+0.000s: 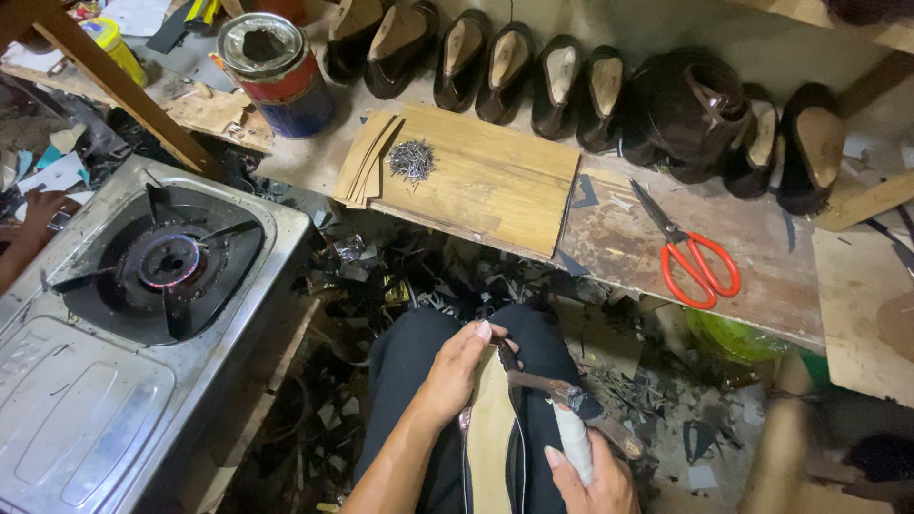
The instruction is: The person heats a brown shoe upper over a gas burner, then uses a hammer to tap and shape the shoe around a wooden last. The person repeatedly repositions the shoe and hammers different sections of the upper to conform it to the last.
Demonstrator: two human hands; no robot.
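Shoe work on the lap

Left hand (457,376) clamps the upturned shoe (495,438) lengthwise; right hand (581,471) grips the pincers (562,395) biting its toe.

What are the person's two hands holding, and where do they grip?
Left hand clasps the upturned dark shoe with tan insole near its tip; right hand grips the metal pincer tool by its taped handle.

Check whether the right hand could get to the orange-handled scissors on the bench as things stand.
Probably not at once: the right hand grips a tool against the shoe on the lap. The scissors lie uncovered on the bench ahead, nothing blocking them.
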